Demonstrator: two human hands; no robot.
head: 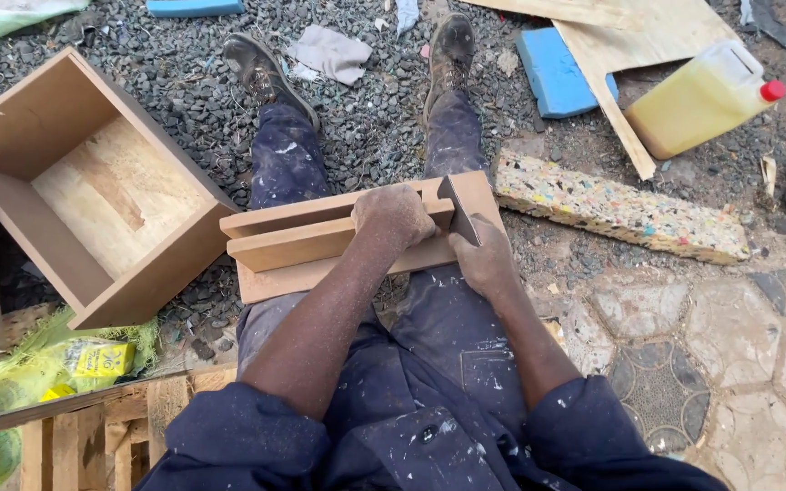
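At far left an open wooden box point(93, 186) lies on its side on the gravel point(366, 118), its pale plywood bottom facing up toward the camera. Below it a yellow-green sack point(56, 364) sits beside a slatted wooden frame point(93, 436).

In the middle, the person sits with both legs stretched out, boots point(261, 68) pointing away. Across the thighs rests a part-built frame of brown boards point(302, 241): a flat base with two strips standing on edge along it.

The left hand point(395, 218) lies on top of the strips, fingers curled over their far end, pressing them down against the base. Its grip is closed on the boards. Just to its right, the right hand point(484, 259) holds a short dark board piece point(459, 207), tilted and set against the end of the strips; the fingers wrap its lower edge, thumb on the face.

The step in hand looks like fitting this end piece to the frame. The next move would call for squaring the piece flush against the strip ends while the left hand keeps them from sliding on the lap.

Farther right a speckled foam block point(620, 214) lies on the ground, with a blue pad point(552, 73), plywood offcuts point(620, 36) and a yellow jug point(698, 100) with a red cap beyond it. Patterned paving point(711, 336) fills the lower right.
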